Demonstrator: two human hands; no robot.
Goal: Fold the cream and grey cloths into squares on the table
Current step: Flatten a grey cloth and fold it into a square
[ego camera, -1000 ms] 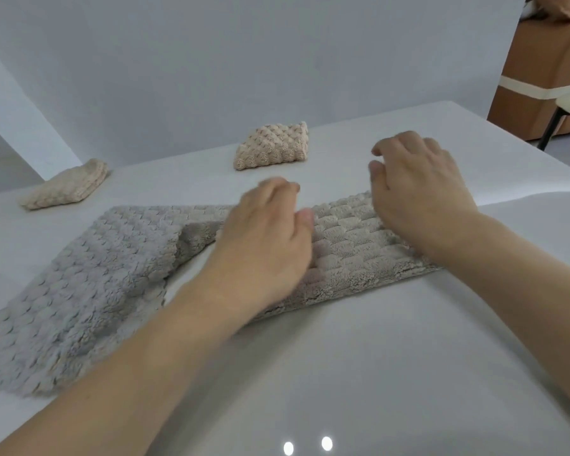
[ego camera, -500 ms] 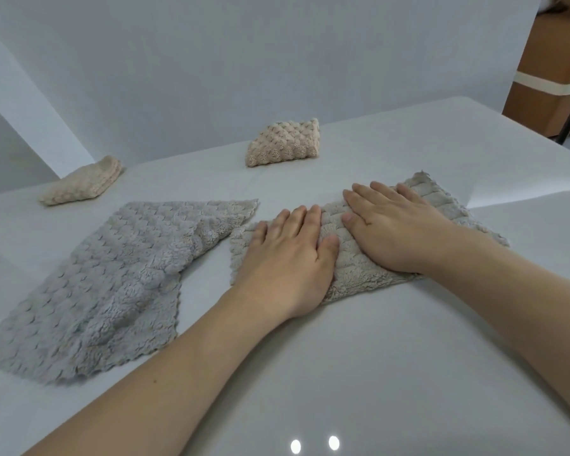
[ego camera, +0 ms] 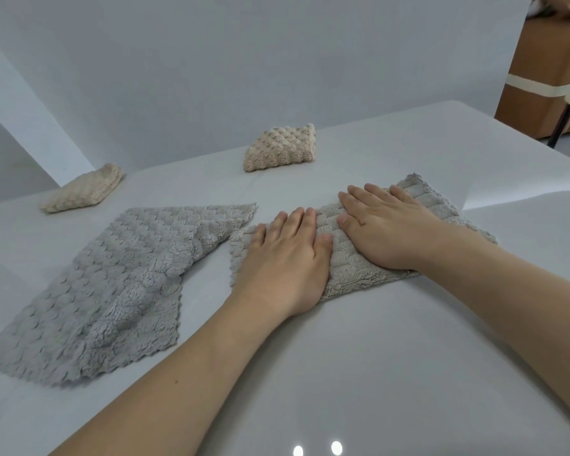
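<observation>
While both palms bear down: grey cloth being flattened along its fold.
Left hand [ego camera: 287,258] and right hand [ego camera: 389,225], fingers straight, gripping nothing, press folded grey cloth [ego camera: 352,258] at table [ego camera: 392,373] centre, likely to set the crease. Count: two grey cloths, one unfolded grey cloth [ego camera: 112,291] to the left; two folded cream cloths [ego camera: 282,148] at the rear.

folded cloth [ego camera: 359,271]: on counter [ego camera: 408,373], centre-right | left hand [ego camera: 287,261]: flat on its left part | right hand [ego camera: 389,232]: flat on its right part, just beside left hand | spread cloth [ego camera: 106,291]: left, just beside folded cloth | two folded bundles: far-left [ego camera: 83,189], far-centre [ego camera: 282,148], well apart
</observation>
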